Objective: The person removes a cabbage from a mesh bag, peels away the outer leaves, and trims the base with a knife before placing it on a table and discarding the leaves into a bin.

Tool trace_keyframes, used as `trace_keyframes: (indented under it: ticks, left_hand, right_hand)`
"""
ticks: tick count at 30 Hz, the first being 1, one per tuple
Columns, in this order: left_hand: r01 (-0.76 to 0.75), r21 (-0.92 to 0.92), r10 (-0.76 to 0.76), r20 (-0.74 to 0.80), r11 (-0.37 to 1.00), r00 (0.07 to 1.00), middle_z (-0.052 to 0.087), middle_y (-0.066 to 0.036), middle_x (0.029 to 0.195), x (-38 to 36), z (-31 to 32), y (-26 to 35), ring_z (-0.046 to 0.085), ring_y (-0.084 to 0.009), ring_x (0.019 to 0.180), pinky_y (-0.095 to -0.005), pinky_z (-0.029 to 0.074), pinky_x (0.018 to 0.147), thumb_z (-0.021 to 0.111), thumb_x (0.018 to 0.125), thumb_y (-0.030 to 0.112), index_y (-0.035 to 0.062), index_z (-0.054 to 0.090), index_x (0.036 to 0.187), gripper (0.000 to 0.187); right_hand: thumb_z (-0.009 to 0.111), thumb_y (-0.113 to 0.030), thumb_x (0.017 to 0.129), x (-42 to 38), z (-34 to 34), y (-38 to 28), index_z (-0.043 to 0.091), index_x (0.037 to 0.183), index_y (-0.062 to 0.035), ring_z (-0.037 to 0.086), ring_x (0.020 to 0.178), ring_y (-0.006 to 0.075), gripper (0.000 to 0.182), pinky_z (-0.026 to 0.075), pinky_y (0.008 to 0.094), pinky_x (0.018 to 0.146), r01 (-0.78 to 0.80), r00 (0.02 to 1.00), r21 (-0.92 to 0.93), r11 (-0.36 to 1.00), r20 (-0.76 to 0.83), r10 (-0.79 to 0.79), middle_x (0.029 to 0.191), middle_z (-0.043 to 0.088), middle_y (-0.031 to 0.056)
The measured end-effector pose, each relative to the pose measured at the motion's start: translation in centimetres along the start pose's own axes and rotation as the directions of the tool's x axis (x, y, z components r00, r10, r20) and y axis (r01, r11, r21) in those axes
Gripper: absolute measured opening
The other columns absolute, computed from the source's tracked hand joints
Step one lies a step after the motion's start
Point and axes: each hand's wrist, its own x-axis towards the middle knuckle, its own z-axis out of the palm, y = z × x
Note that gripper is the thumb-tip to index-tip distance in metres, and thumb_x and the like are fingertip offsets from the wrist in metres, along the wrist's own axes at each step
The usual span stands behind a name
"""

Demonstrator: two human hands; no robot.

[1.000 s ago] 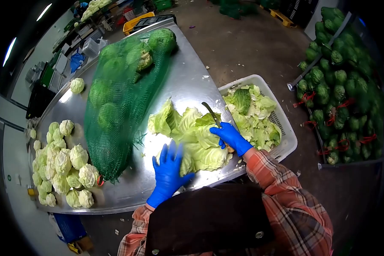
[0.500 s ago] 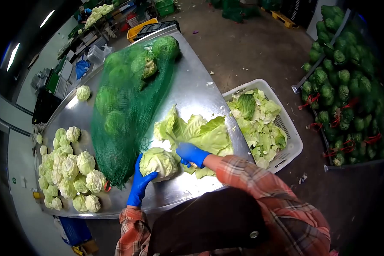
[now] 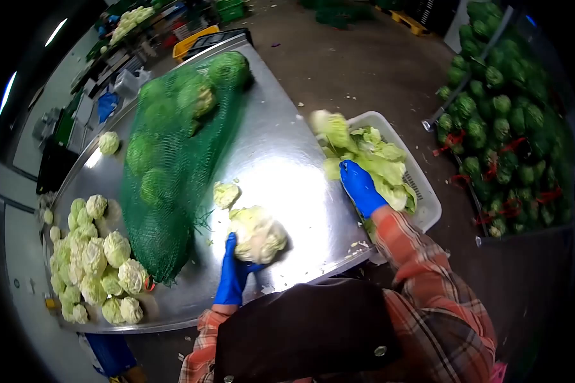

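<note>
My left hand, in a blue glove, is wrapped round the lower left side of a pale trimmed cabbage on the metal table. A small piece of cabbage lies just above it. Over the table's right edge, my right hand, also gloved in blue, is closed at a bunch of loose green leaves above the white crate; its fingertips are partly hidden. The leaves are blurred. More leaves fill the crate.
A green net bag of cabbages lies along the middle of the table. Several trimmed cabbages are piled at the left, with a single one farther up. Netted cabbages are stacked at the right beyond the crate.
My right hand has moved right from the table to the crate, and the large leaves beside the cabbage have left the table. The held cabbage has shifted slightly right. The view has turned a little.
</note>
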Motion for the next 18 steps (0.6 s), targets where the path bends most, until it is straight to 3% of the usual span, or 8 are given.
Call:
trace_keyframes:
  ticks: [3,4,5,7,8,9,11,18]
  left_hand:
    - [0.084,-0.064,-0.082,0.046,0.994,0.996,0.04,-0.018,0.141,0.5,2.9,-0.3,0.047,-0.035,0.124,-0.0511,0.052,0.088,0.043,0.091,0.059,0.0081,0.028,0.144,0.076]
    - [0.103,-0.026,-0.101,0.06,0.994,0.993,0.036,-0.018,0.143,0.4,3.2,0.2,0.044,-0.0347,0.126,-0.0478,0.049,0.095,0.054,0.09,0.049,0.0075,0.023,0.146,0.076]
    - [-0.06,0.152,0.064,-0.024,0.987,0.998,0.036,-0.017,0.143,0.7,3.0,-0.1,0.044,-0.0325,0.126,-0.0452,0.047,0.096,0.06,0.088,0.042,0.0076,0.02,0.146,0.079]
    - [-0.315,0.515,0.416,-0.09,0.797,0.905,0.037,-0.017,0.142,1.5,3.2,-0.8,0.045,-0.0282,0.124,-0.04,0.044,0.099,0.071,0.083,0.029,0.0077,0.015,0.148,0.088]
    - [-0.385,0.525,0.431,0.037,0.759,0.901,0.031,-0.019,0.144,1.7,3.7,-0.5,0.04,-0.0274,0.128,-0.037,0.037,0.105,0.079,0.073,0.011,0.006,0.004,0.149,0.107]
    - [-0.41,0.658,0.498,0.06,0.632,0.865,0.029,-0.019,0.145,2.7,2.7,-1.6,0.036,-0.0282,0.131,-0.0376,0.036,0.106,0.079,0.073,0.013,0.0054,0.003,0.149,0.108]
    - [-0.397,0.549,0.456,0.031,0.736,0.889,0.029,-0.02,0.145,2.8,3.6,-0.3,0.036,-0.0279,0.131,-0.0369,0.037,0.105,0.08,0.072,0.015,0.0052,0.005,0.149,0.108]
    - [-0.347,0.693,0.532,-0.062,0.632,0.845,0.042,-0.024,0.132,5.2,3.9,-0.8,0.046,-0.0295,0.121,-0.0366,0.041,0.1,0.084,0.066,0.027,-0.0066,0.023,0.141,0.102]
  right_hand:
    - [0.053,-0.024,0.095,-4.4,0.8,-5.2,0.056,0.125,-0.0097,0.064,0.07,0.0236,0.034,0.051,0.0358,0.064,0.328,0.93,0.455,0.827,-0.001,-0.368,0.09,0.067,0.0133]
    - [0.052,-0.029,0.095,-6.5,-2.0,-9.8,0.05,0.132,-0.0086,0.064,0.08,0.0221,0.042,0.051,0.0323,0.069,-0.056,0.89,0.482,0.875,0.421,-0.174,0.104,0.064,0.0132]
    - [0.051,-0.034,0.096,-8.2,-3.9,-13.1,0.043,0.138,-0.0075,0.063,0.089,0.0206,0.05,0.051,0.0289,0.075,-0.415,0.643,0.34,0.844,0.766,0.008,0.117,0.061,0.0131]
    - [0.049,-0.036,0.096,-9.3,-0.8,-12.5,0.039,0.14,-0.0074,0.059,0.104,0.0256,0.053,0.049,0.0314,0.086,-0.176,0.803,0.513,0.84,0.568,-0.179,0.126,0.055,0.0157]
    - [0.049,-0.036,0.096,-9.2,0.0,-12.2,0.037,0.141,-0.0072,0.057,0.111,0.0286,0.055,0.047,0.0329,0.091,-0.074,0.833,0.56,0.825,0.49,-0.257,0.13,0.052,0.0173]
    - [0.048,-0.037,0.096,-9.1,0.7,-11.9,0.036,0.142,-0.007,0.055,0.117,0.0315,0.056,0.045,0.0344,0.096,0.029,0.852,0.595,0.803,0.406,-0.332,0.134,0.049,0.0189]
    - [0.048,-0.037,0.096,-8.4,2.6,-10.7,0.035,0.142,-0.0067,0.054,0.118,0.0336,0.057,0.045,0.0357,0.095,0.297,0.84,0.532,0.793,0.249,-0.482,0.135,0.048,0.02]
    - [0.048,-0.041,0.095,-7.4,0.4,-13.8,0.041,0.136,-0.0093,0.06,0.1,0.04,0.052,0.049,0.0413,0.086,0.067,0.869,0.262,0.963,0.458,-0.185,0.113,0.06,0.0233]
